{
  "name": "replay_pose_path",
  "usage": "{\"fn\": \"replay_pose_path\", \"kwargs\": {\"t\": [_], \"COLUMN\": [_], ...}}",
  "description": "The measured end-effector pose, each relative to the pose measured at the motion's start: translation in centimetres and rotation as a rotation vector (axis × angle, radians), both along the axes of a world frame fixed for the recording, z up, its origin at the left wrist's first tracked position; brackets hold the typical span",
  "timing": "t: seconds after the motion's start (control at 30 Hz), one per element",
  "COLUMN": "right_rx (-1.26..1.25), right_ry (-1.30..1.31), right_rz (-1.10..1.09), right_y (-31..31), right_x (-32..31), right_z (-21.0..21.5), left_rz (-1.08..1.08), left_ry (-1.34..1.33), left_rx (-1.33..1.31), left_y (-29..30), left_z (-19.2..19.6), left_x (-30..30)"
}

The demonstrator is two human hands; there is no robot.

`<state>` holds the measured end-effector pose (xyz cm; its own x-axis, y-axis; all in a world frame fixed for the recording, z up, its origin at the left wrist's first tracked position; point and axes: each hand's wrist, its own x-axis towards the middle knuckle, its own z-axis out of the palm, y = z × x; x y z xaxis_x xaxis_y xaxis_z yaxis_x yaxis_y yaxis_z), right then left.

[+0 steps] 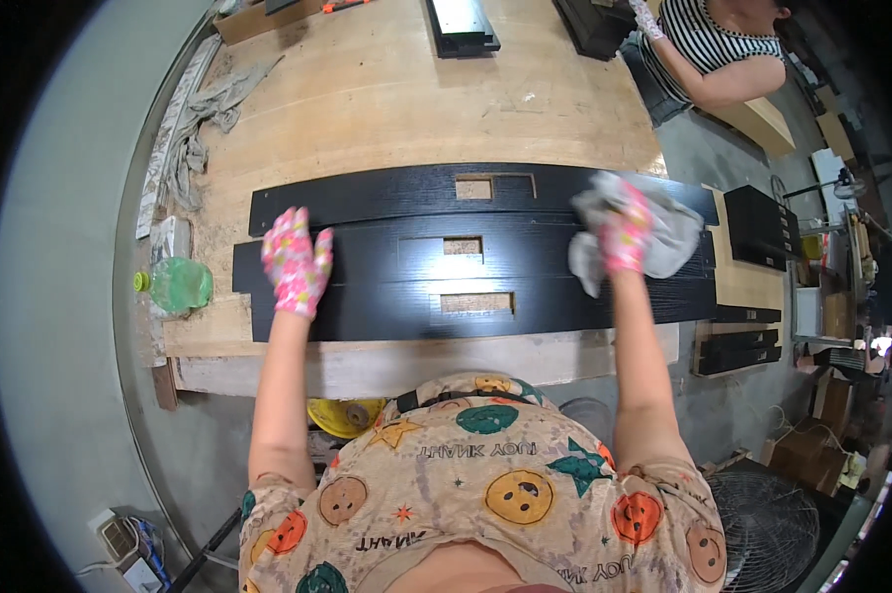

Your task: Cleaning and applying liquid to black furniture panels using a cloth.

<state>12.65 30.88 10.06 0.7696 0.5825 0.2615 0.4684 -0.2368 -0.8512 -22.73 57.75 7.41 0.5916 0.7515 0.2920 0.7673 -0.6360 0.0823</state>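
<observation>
Three long black boards (377, 249) lie side by side across the wooden table (367, 109), each with a rectangular cutout near its middle. My left hand (296, 262), in a pink floral glove, rests flat near their left ends with its fingers stretched out, holding nothing. Toward the right ends, my right hand (626, 235), gloved alike and slightly blurred, grips a bunched grey cloth (678, 237) against the far boards. Part of the cloth spreads out to the right of the hand, covering some of the black surface.
A green bottle (182, 285) lies at the table's left edge, with a grey rag (230, 97) farther back. More black pieces (463, 30) sit at the far side. Beyond the far right corner is another person (708, 49). Black parts (757, 227) stand at the right.
</observation>
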Motion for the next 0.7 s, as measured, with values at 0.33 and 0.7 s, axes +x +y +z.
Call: {"fn": "replay_pose_path", "kwargs": {"t": [0.33, 0.7], "right_rx": [-0.431, -0.429], "right_ry": [-0.669, 0.337], "right_rz": [-0.05, 1.204], "right_y": [-0.4, 3.7], "right_x": [3.2, -21.3], "right_z": [-8.1, -0.8], "left_rz": [-0.147, -0.224], "left_ry": [0.135, -0.635], "left_rx": [-0.034, -0.622], "left_y": [-0.8, 3.3], "left_z": [-3.0, -4.0], "left_x": [6.6, 2.6]}}
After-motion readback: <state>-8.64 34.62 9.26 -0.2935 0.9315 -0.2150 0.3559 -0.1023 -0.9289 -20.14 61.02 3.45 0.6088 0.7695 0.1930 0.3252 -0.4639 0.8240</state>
